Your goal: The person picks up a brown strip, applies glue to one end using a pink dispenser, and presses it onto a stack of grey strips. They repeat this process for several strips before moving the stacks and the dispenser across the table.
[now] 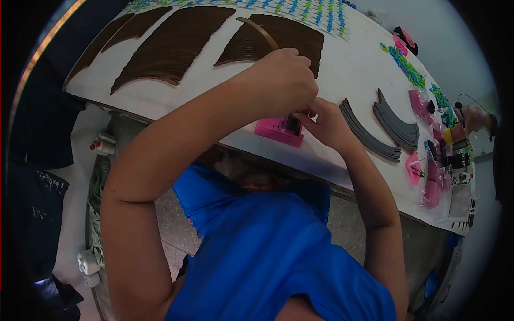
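Observation:
My left hand (286,80) is closed, knuckles up, above the table's front edge. A curved brown strip (259,31) runs out from its far side, over a stack of dark brown strips (300,37). Close beside it, my right hand (327,127) has thumb and fingers pressed together; what they pinch is too small to tell. Just under both hands, a pink holder (278,132) with a black part sits at the table edge, partly hidden by my fingers.
More brown strips (174,40) lie to the left on the white table (209,69). Grey curved strips (396,120) are to the right. Green and blue pieces (404,67) line the far side. Pink parts (415,168) and bags crowd the right end, near another person's hand (476,120).

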The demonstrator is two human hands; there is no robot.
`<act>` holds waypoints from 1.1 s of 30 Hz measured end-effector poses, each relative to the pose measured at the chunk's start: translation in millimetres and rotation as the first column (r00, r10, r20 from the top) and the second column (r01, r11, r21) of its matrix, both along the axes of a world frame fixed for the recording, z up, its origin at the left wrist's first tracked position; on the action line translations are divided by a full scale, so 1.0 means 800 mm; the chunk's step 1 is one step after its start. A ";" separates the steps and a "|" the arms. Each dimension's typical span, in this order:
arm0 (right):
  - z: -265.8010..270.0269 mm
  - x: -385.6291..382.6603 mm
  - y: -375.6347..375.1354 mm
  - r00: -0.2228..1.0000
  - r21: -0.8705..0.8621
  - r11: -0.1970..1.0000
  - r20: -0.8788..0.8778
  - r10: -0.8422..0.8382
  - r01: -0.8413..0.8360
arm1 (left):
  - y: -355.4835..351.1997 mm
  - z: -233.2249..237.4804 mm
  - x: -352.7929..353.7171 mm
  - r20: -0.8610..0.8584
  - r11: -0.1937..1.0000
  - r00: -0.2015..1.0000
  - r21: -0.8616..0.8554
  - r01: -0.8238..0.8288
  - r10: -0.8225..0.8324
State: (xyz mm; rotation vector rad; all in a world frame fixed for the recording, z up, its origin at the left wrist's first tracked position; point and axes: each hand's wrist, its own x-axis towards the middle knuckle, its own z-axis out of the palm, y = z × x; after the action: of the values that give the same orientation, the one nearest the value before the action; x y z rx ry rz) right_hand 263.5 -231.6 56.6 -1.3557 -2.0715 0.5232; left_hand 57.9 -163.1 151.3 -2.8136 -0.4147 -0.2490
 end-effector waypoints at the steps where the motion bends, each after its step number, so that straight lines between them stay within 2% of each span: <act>1: -0.001 -0.001 0.000 1.000 -0.003 1.000 -0.009 -0.007 0.007 | 0.000 0.000 0.000 -0.006 1.000 1.000 0.014 -0.005 0.005; 8: -0.013 0.000 0.004 0.999 0.042 0.999 -0.040 -0.006 0.008 | 0.002 -0.001 -0.007 0.010 1.000 1.000 0.019 0.001 -0.001; 10: -0.011 0.000 0.002 0.998 0.081 0.996 -0.062 0.028 -0.023 | 0.005 -0.010 -0.012 0.034 1.000 0.999 -0.005 -0.010 0.010; 15: -0.012 0.006 -0.003 0.999 0.052 0.999 -0.041 -0.005 0.007 | 0.019 -0.043 -0.032 0.094 0.999 0.996 -0.050 0.003 0.001; 17: -0.016 0.012 -0.005 1.000 0.051 0.998 -0.017 -0.021 0.022 | 0.021 -0.060 -0.041 0.235 0.993 0.971 -0.100 0.070 -0.045; 18: -0.020 0.015 -0.005 1.000 0.080 0.997 -0.016 -0.004 0.005 | 0.023 -0.069 -0.043 0.234 0.992 0.971 -0.103 0.074 -0.048; 20: -0.022 0.019 -0.008 1.000 0.106 0.994 -0.014 0.008 -0.006 | 0.024 -0.089 -0.046 0.337 0.985 0.939 -0.129 0.114 -0.065; 23: -0.016 0.024 -0.014 0.999 0.119 0.992 0.040 0.036 -0.040 | 0.018 -0.107 -0.046 0.348 0.980 0.937 -0.186 0.066 0.002; 33: -0.020 0.042 -0.023 0.994 0.126 0.990 0.096 0.049 -0.061 | 0.011 -0.143 -0.035 0.478 0.969 0.878 -0.202 0.145 -0.032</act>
State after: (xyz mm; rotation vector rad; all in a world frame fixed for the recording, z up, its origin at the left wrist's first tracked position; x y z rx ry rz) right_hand 297.2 -249.8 40.2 -1.2729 -2.1830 0.3482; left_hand 30.2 -154.1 37.2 -2.9838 -0.4380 -0.9827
